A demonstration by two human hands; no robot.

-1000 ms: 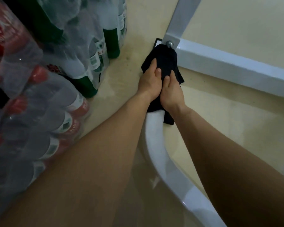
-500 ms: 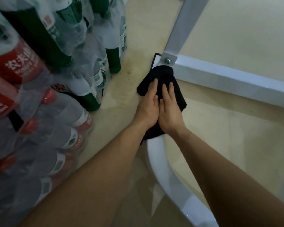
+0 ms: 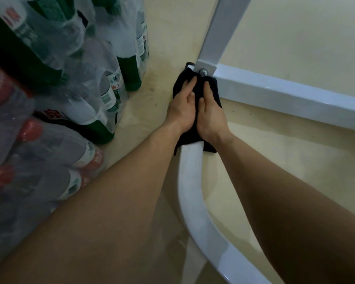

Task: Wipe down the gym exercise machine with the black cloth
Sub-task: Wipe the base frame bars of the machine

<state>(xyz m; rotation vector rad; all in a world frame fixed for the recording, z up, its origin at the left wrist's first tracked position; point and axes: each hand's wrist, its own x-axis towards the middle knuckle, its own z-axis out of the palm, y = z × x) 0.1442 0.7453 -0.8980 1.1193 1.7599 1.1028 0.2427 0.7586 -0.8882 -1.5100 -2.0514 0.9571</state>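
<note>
Two bare hands work on one black fabric cloth (image 3: pixel 199 87), which is draped over the far end of a curved white metal tube (image 3: pixel 191 181) of the gym machine's frame, just short of the joint where the frame pieces meet. The left hand (image 3: pixel 182 108) and the right hand (image 3: pixel 210 113) lie side by side, touching, each curled round the cloth-covered tube from its own side. Their forefingers stretch forward along the top of the cloth. The cloth's loose ends hang out below both wrists on either side of the tube.

Three white frame members show: the curved tube, one rectangular white crossbar (image 3: pixel 285 93) running off to the right, and one slanted white upright post (image 3: pixel 219 31) rising from the joint. One round silver bolt head (image 3: pixel 204 73) sits on the joint plate, touching the cloth's far edge.

To the left, on the pale yellowish floor (image 3: pixel 275 160), stand shrink-wrapped packs of plastic bottles (image 3: pixel 103 83), some with green bases and some with red caps. The wrapping blurs them and the picture's edge cuts them off, so neither packs nor bottles can be counted.

The cloth and hands hide the tube's end and most of the joint. The crossbar, post and tube all run out of view, and the outer fingers of both hands are hidden behind the tube.
</note>
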